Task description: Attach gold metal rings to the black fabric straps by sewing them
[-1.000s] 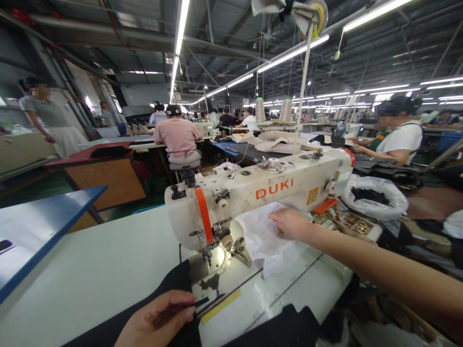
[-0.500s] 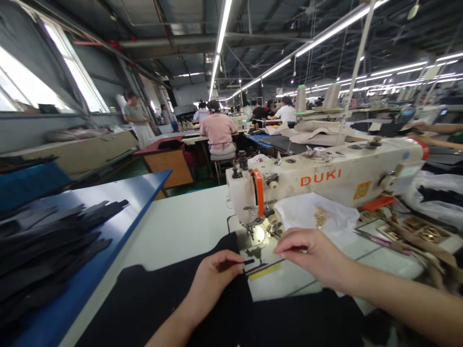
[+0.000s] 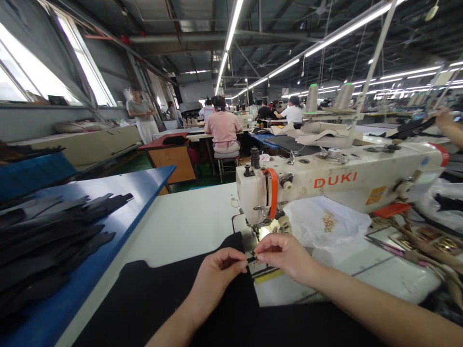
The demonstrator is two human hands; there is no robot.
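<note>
My left hand (image 3: 221, 270) pinches a narrow black strip (image 3: 251, 259) between thumb and fingertips; its short end sticks out to the right. Close against that end, my right hand (image 3: 282, 255) has thumb and finger pressed together on something tiny, too small to make out. Beneath my left hand and forearm lies a large black fabric piece (image 3: 144, 289), spread over the table. Both hands are just in front of the needle area of a white sewing machine (image 3: 289, 188) with orange lettering. To the right, a white plastic bag (image 3: 311, 219) bears small gold-coloured pieces (image 3: 328, 221).
Stacked dark fabric pieces (image 3: 65, 231) lie on a blue table (image 3: 159, 179) at the left. Tan strips (image 3: 430, 250) and metal rings (image 3: 446, 245) are at the right. Beyond the machine, a person in a pink shirt (image 3: 223, 126) sits with their back to me.
My right hand has moved left to meet the strip's end at my left hand. The left hand keeps its pinch. The view has shifted slightly.
</note>
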